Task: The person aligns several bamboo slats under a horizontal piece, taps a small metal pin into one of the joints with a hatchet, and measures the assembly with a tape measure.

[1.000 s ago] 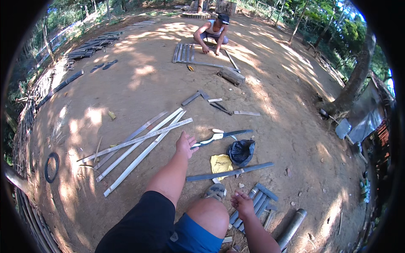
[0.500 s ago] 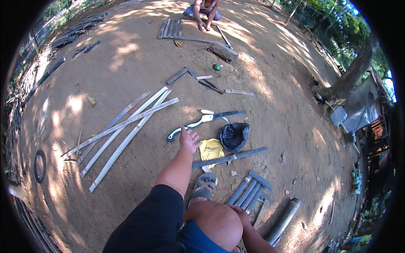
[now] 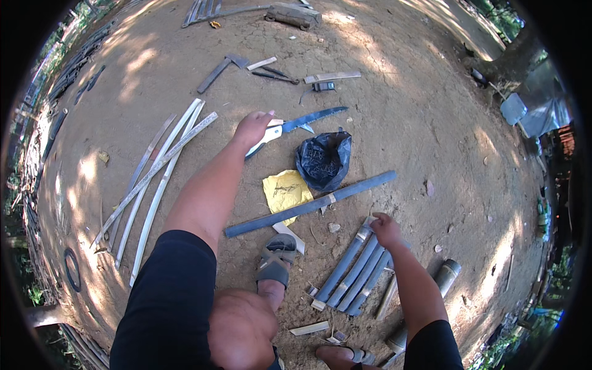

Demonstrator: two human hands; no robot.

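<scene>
My left hand (image 3: 253, 128) reaches over the white and dark handle of a folding saw (image 3: 316, 117), beside a small pale wood piece (image 3: 275, 123). Its fingertips are partly hidden, so I cannot tell whether it grips anything. Closed fingers of my right hand (image 3: 386, 229) hold the top end of a small bamboo slat frame (image 3: 356, 268), several dark slats lying side by side. Between the hands lie a black plastic bag (image 3: 324, 161), a yellow sheet (image 3: 285, 192) and a long dark bamboo strip (image 3: 311, 206), which crosses the sheet's lower edge.
Long pale strips (image 3: 163, 166) lie crossed at left. Farther off are a hammer-like tool (image 3: 216, 73), pliers (image 3: 276, 75), a small dark device (image 3: 323, 87) and a log (image 3: 293, 16). A thick bamboo tube (image 3: 448, 276) lies at right, near my sandaled foot (image 3: 275, 262).
The view has tilted down; the other person is out of sight. My left hand, open before, has moved onto the saw handle area. My right hand has moved to the slat frame's top end.
</scene>
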